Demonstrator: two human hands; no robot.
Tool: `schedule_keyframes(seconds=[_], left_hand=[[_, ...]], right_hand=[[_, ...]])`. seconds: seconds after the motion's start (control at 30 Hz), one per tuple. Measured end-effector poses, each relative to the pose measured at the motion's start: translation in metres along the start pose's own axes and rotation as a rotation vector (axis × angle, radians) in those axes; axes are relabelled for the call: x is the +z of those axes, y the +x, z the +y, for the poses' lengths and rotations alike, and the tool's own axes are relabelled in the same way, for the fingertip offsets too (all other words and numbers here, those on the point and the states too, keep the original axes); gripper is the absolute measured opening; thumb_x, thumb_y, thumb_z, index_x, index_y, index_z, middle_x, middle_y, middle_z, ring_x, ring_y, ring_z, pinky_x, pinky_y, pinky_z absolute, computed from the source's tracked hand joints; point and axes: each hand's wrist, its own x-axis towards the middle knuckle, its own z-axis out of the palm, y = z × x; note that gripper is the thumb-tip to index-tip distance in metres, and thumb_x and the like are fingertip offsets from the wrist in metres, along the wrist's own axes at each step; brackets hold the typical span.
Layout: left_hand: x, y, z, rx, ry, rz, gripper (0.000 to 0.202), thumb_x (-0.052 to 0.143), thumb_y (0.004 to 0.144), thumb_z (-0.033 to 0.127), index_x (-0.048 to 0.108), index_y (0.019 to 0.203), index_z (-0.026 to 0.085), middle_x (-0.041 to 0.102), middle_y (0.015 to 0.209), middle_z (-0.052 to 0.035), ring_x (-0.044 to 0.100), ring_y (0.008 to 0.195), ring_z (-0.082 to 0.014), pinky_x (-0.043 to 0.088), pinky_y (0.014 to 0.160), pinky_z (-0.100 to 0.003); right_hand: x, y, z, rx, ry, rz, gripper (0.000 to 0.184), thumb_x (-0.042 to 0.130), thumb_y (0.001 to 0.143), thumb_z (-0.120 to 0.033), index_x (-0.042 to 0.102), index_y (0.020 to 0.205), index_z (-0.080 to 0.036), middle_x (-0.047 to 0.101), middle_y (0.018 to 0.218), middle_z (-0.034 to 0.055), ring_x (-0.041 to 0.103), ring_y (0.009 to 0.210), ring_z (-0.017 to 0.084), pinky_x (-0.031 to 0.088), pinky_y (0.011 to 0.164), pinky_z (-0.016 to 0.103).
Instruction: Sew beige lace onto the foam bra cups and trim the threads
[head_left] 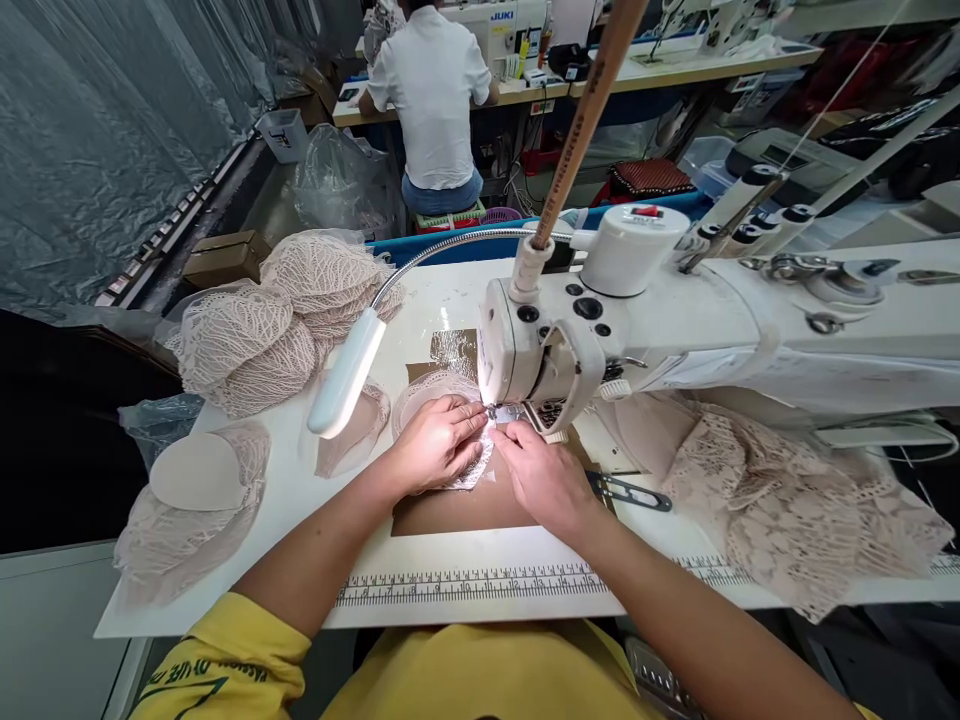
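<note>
A pale lace cup piece [429,392] lies under the presser foot of a white sewing machine [501,345]. My left hand [442,440] presses on it from the left, its fingers bent and close together beside the needle area. On the other side, my right hand [544,475] pinches the near edge of the piece between thumb and forefinger, just in front of the foot. My fingers hide part of the lace. Brown tape or board [450,515] covers the table beneath. Thread snips [634,492] lie just right of my right hand.
Stacked lace cups [247,330] stand back left, more cups [199,490] front left. A lamp [346,375] on a bent neck hangs over the left side. Lace fabric [795,500] heaps at right. A ruler strip [480,585] runs along the front edge. A person [435,100] sits ahead.
</note>
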Motion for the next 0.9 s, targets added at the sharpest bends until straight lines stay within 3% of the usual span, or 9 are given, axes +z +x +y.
schedule_keyframes(seconds=[0.2,0.4,0.6,0.67,0.77,0.83,0.9], left_hand=[[0.005,0.001,-0.005,-0.05,0.056,0.02,0.04,0.045,0.092,0.03,0.06,0.124,0.012,0.065,0.116,-0.0158,0.055,0.106,-0.0293,0.046,0.09,-0.045],[0.009,-0.004,-0.005,-0.132,0.1,-0.006,0.046,0.044,0.093,0.036,0.052,0.131,0.013,0.052,0.136,-0.0152,0.043,0.126,-0.0325,0.038,0.1,-0.049],[0.001,-0.01,0.007,-0.356,0.194,-0.018,0.051,0.046,0.091,0.043,0.048,0.134,0.016,0.043,0.144,-0.0154,0.036,0.132,-0.0381,0.035,0.102,-0.056],[-0.012,-0.023,0.015,-0.376,0.163,-0.03,0.055,0.05,0.089,0.046,0.047,0.135,0.016,0.04,0.146,-0.0159,0.035,0.133,-0.0371,0.036,0.103,-0.053],[-0.037,-0.06,0.025,-0.393,0.176,-0.002,0.06,0.054,0.087,0.041,0.039,0.141,0.019,0.031,0.151,-0.0147,0.028,0.139,-0.0351,0.032,0.109,-0.051],[-0.05,-0.092,0.025,-0.52,0.269,0.034,0.061,0.051,0.087,0.031,0.033,0.144,0.018,0.027,0.154,-0.0146,0.023,0.141,-0.036,0.027,0.111,-0.055],[-0.059,-0.121,0.018,-0.699,0.346,0.061,0.06,0.051,0.086,0.027,0.034,0.142,0.014,0.031,0.151,-0.0177,0.027,0.138,-0.0379,0.034,0.107,-0.055]], right_hand=[[0.0,-0.001,0.001,-0.011,0.033,0.021,0.046,0.042,0.086,-0.007,0.062,0.124,-0.023,0.063,0.1,0.0074,0.053,0.071,0.017,0.037,0.057,0.029],[0.003,-0.001,0.002,-0.017,0.057,0.075,0.041,0.04,0.088,-0.01,0.064,0.119,-0.022,0.064,0.097,0.007,0.057,0.079,0.018,0.039,0.065,0.028],[0.004,0.0,0.003,-0.015,0.057,0.091,0.038,0.038,0.092,-0.016,0.063,0.12,-0.021,0.066,0.103,0.0066,0.059,0.075,0.019,0.041,0.066,0.031],[0.006,-0.001,0.004,-0.029,0.062,0.114,0.038,0.039,0.091,-0.017,0.064,0.119,-0.021,0.066,0.103,0.0066,0.059,0.075,0.019,0.042,0.067,0.032],[0.008,-0.003,0.006,-0.056,0.079,0.148,0.036,0.039,0.09,-0.018,0.066,0.115,-0.02,0.066,0.101,0.0065,0.06,0.074,0.019,0.044,0.068,0.032],[0.009,-0.004,0.008,-0.075,0.092,0.152,0.036,0.038,0.09,-0.018,0.067,0.112,-0.02,0.066,0.1,0.0066,0.06,0.075,0.019,0.045,0.069,0.032],[0.01,-0.005,0.008,-0.096,0.102,0.152,0.037,0.037,0.091,-0.018,0.067,0.111,-0.018,0.065,0.099,0.0075,0.061,0.079,0.02,0.046,0.07,0.032]])
